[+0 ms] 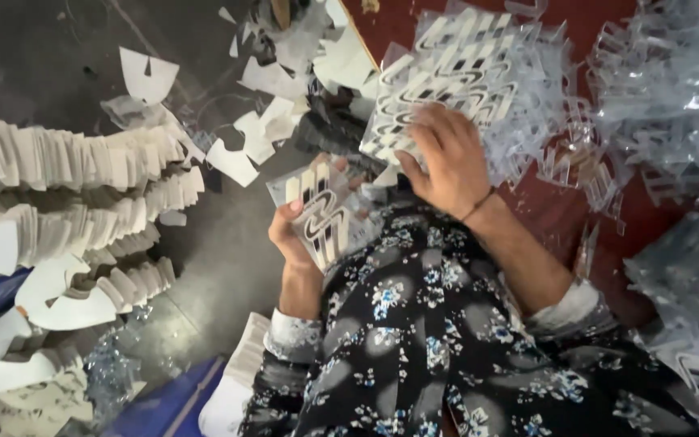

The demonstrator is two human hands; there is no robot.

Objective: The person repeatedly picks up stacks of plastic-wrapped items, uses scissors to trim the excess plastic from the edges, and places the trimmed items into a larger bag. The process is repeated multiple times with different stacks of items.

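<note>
Left hand [291, 231] pinching one thin printed card [321, 212] by its lower edge, right hand [446, 158] with fingers spread flat on the card stack [446, 77] on the red table [600, 24]; the cards look light, flexible, slippery, best gripped at edges.

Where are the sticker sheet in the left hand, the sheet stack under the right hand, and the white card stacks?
sticker sheet [321, 212], head view, its middle.
sheet stack [446, 77], head view, top sheet.
white card stacks [66, 154], head view, upper stack's edges.
</note>
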